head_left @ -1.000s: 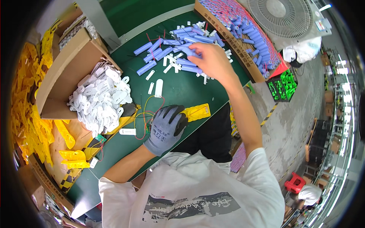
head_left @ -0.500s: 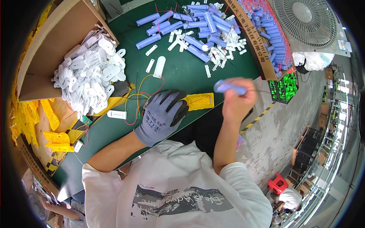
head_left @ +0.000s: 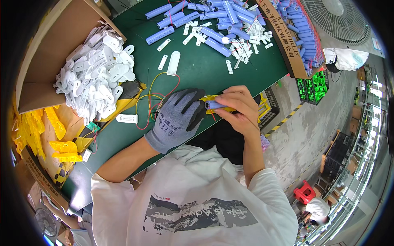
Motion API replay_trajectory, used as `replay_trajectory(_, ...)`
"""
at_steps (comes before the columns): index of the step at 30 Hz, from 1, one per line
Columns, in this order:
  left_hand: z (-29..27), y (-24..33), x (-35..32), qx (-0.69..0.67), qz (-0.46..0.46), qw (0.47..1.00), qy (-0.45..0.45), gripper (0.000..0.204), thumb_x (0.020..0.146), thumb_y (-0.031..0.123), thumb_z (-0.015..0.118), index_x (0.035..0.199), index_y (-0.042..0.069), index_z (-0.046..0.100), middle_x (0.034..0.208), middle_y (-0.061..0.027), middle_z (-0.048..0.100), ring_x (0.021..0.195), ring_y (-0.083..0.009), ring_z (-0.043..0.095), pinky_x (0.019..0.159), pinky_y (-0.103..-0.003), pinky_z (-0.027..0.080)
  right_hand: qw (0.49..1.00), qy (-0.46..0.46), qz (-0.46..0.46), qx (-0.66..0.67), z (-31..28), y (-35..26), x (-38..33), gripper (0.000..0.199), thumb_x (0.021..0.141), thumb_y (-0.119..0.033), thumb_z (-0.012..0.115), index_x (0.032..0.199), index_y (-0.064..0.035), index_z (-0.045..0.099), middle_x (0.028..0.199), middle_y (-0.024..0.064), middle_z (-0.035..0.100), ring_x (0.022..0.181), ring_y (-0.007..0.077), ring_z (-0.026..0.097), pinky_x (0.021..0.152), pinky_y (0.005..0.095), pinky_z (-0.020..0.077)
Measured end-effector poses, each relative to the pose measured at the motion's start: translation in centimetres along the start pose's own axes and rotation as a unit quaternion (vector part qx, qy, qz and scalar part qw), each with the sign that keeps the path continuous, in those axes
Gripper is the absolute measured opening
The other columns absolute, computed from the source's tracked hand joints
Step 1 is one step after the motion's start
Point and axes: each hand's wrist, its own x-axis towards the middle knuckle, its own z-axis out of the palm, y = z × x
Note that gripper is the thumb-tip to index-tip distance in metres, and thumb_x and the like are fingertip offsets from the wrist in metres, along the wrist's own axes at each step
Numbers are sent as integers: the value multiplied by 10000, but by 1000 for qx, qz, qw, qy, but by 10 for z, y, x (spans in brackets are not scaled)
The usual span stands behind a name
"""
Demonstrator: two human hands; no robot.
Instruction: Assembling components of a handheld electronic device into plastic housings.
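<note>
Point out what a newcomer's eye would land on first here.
Most likely the heap of white plastic pieces at the left, spilling from an open cardboard box. Next come the blue cylinders scattered across the far part of the green table. Near the middle, the hands contrast: a gray-gloved left hand beside a bare right hand holding one blue cylinder.
</note>
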Motion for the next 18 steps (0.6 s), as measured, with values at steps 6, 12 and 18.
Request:
replay_trajectory(6,-1,1,1,29,-6,1000,-9,340,707,134,716,1007,50,580,1207,-109,553,1103,-307,533,925,-441,444,996,-29,-48,-64,-7,10,-3,295,634,-92,802,913,-141,719,917,-23,660,823,211,529,721,330,433)
replay_trajectory(12,2,-2,1,45,-10,998,-31,408,676,135,713,1046,54,563,1235,-115,521,1176,-337,466,995,-510,383,995,-63,-55,-58,-10,13,4,308,658,-100,794,948,-156,706,919,-17,639,812,218,516,701,323,426)
replay_trajectory(18,1,-3,-1,23,-17,999,-27,410,692,134,707,1058,56,539,1206,-120,538,1145,-342,486,992,-509,386,991,-79,-75,-73,-10,14,3,300,682,-111,785,963,-168,697,922,-18,620,804,220,517,698,324,427)
